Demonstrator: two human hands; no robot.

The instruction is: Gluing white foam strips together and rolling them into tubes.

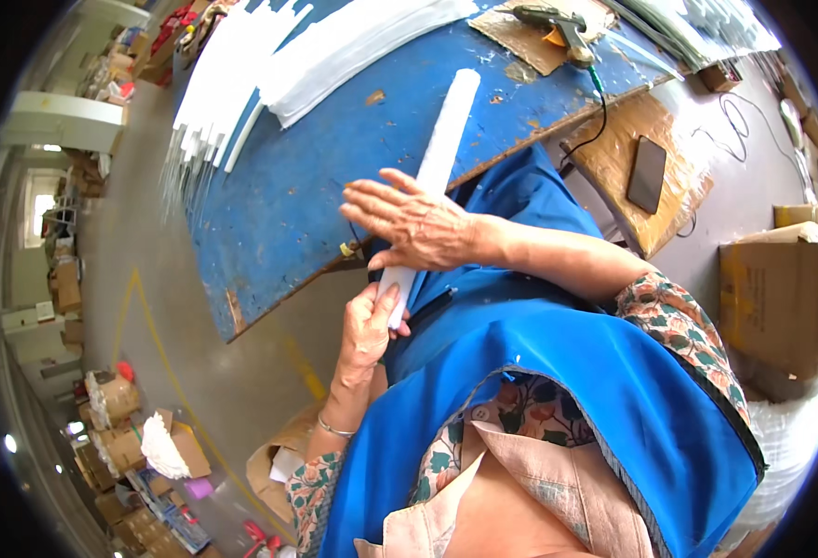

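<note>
Across the blue worktable point(288, 205), the right hand point(418, 223) is lying flat, fingers spread, on a white strip point(446, 139); the left hand point(367, 325) is pinching its near end.

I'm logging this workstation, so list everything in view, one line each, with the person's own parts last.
Long white rolled strip: one, white, lying across the table edge, under both hands.
Worn blue-painted wooden table: one, blue, upper centre.
Flat white sheets: a stack, count unclear, white, far side of the table.
Glue gun: one, dark green with orange, on brown cardboard at the table's far end.
Dark flat phone: one, black, on a brown wooden board to the right.
Brown cardboard box: one, brown, right edge.
Blue apron: one, blue, worn by the person.
Left hand: gripping the strip's near end.
Right hand: flat, pressing on the strip.
</note>
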